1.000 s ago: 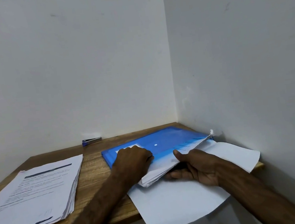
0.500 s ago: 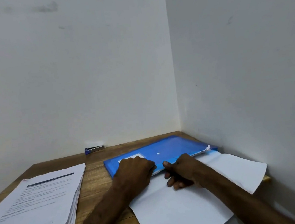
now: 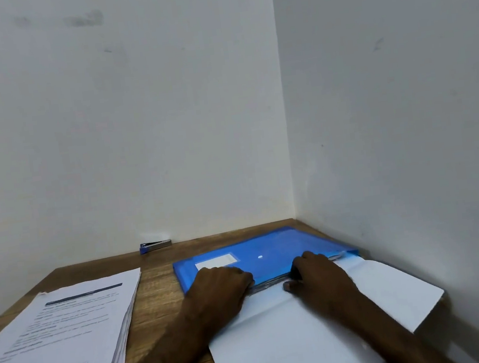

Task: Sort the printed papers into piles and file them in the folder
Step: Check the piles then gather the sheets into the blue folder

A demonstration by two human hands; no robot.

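Observation:
A blue plastic folder (image 3: 274, 251) lies flat in the table's far right corner, its open edge toward me. Grey paper edges show inside that opening between my hands. My left hand (image 3: 219, 286) sits at the folder's near left edge with its fingers curled onto it. My right hand (image 3: 319, 275) grips the near edge farther right, fingers on top of the blue cover and thumb below. A large white sheet (image 3: 312, 341) lies under both forearms and hangs over the table's front. A thick pile of printed papers (image 3: 66, 329) rests at the left.
A small blue and silver stapler (image 3: 155, 246) lies against the back wall. The wooden table (image 3: 158, 291) fits into a corner, with white walls right behind and to the right of the folder. Bare wood separates the paper pile from the folder.
The bundle of papers that my right hand held at the folder's mouth has gone inside. The raised cover has come down flat. My right hand has turned over onto the folder's edge.

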